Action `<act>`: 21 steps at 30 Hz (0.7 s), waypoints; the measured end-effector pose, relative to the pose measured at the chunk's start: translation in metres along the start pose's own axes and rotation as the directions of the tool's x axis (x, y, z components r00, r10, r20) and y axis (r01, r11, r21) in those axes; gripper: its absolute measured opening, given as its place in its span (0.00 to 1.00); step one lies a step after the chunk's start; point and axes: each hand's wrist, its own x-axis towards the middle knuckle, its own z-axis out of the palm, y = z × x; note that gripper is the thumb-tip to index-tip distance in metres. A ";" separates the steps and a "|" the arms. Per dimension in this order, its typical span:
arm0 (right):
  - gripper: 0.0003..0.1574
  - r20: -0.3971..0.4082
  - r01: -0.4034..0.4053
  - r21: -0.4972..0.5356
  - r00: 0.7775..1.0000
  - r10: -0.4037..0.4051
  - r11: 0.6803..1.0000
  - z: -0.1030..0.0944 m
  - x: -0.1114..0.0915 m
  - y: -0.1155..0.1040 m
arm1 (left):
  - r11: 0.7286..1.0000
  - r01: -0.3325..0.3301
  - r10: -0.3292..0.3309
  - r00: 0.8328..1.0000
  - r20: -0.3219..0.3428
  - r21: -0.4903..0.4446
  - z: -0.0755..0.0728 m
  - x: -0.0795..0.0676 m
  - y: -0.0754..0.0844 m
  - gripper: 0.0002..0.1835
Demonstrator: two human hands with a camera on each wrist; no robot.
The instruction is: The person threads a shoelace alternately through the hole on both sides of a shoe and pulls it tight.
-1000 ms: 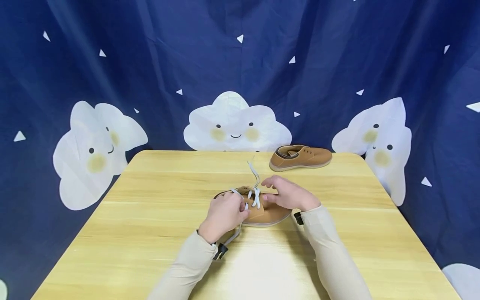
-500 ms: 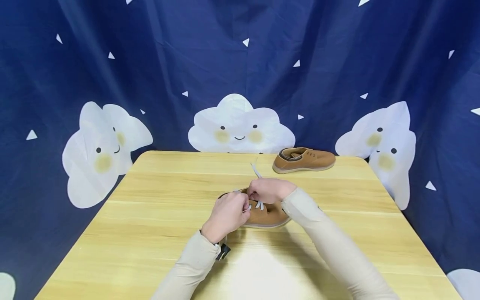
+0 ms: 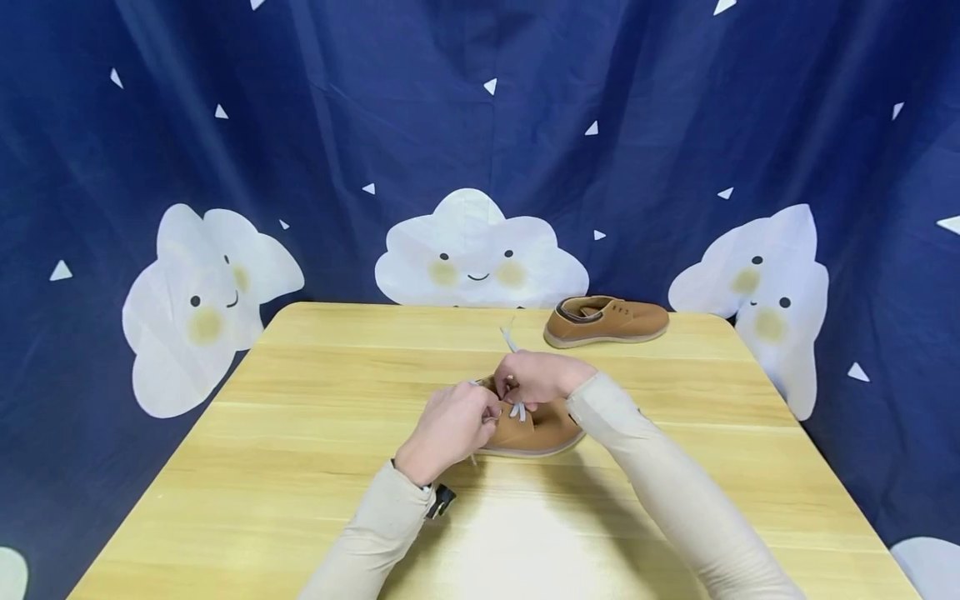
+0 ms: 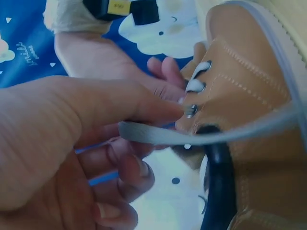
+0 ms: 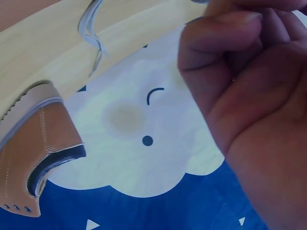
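Note:
A tan lace-up shoe (image 3: 547, 429) lies on the table between both hands, toe to the right. My left hand (image 3: 453, 421) is at its eyelets, thumb and fingers pinching a pale grey shoelace (image 4: 177, 138) that runs across the shoe opening in the left wrist view. The lace passes through the eyelets nearer the toe. My right hand (image 3: 540, 375) reaches over from the far side with curled fingers, its thumb at the edge of the eyelet flap in the left wrist view; its fingertips are partly hidden. Another stretch of lace (image 3: 510, 339) trails beyond the right hand.
A second tan shoe (image 3: 607, 322) without a lace stands at the far right of the wooden table (image 3: 337, 375). A dark blue curtain (image 3: 322, 133) with clouds hangs behind the table's far edge.
The right hand, spread and apart from the laces one second ago, has moved left onto the eyelets and curled its fingers. The left hand has stayed at the lacing.

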 end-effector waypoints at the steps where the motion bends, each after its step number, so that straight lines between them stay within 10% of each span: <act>1: 0.08 -0.012 0.007 0.003 1.000 -0.007 1.000 0.000 0.000 0.001 | 1.000 -0.013 0.013 1.000 0.003 0.012 -0.001 0.000 -0.001 0.17; 11: 0.06 -0.050 0.041 0.082 0.998 -0.036 0.996 0.002 -0.004 0.006 | 0.986 -0.146 0.141 0.988 0.071 0.082 -0.013 -0.006 -0.003 0.22; 21: 0.16 -0.331 0.130 0.159 0.941 -0.072 0.979 0.006 -0.040 0.032 | 0.984 -0.036 0.080 0.966 0.248 -0.177 -0.019 -0.006 -0.009 0.12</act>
